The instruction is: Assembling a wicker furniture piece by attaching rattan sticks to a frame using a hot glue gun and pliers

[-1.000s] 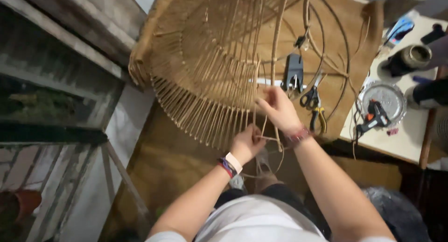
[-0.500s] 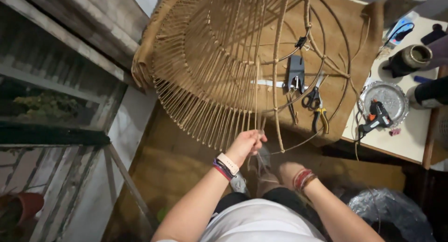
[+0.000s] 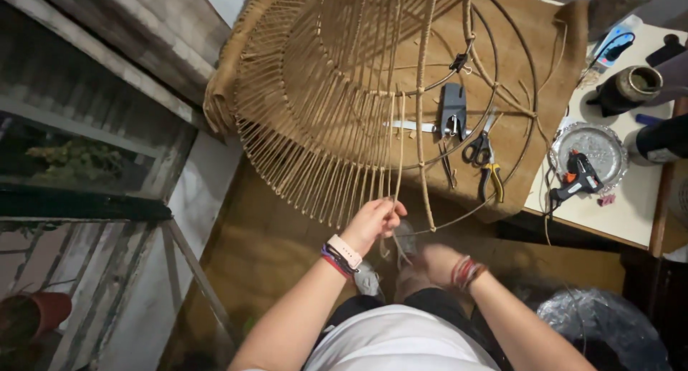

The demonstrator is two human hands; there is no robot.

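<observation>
My left hand point(image 3: 374, 223) pinches a rattan strand point(image 3: 398, 156) running far, up the woven frame point(image 3: 322, 92). My right hand point(image 3: 437, 262) sits nearer, just right, gripping the strand's loose tail.

My left hand point(image 3: 374, 223) is raised ahead of me, fingers point(image 3: 390, 212) pinched closed. My right hand point(image 3: 438, 262) sits lower, blurred, its grip unclear, forearm bent inward.

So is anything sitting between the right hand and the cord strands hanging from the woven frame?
Nothing visible. The left hand pinches the cord strands just below the woven frame. The right hand is lower, near the knees, with open space up to the strands. The scissors and pliers lie farther off on the cloth.
</observation>
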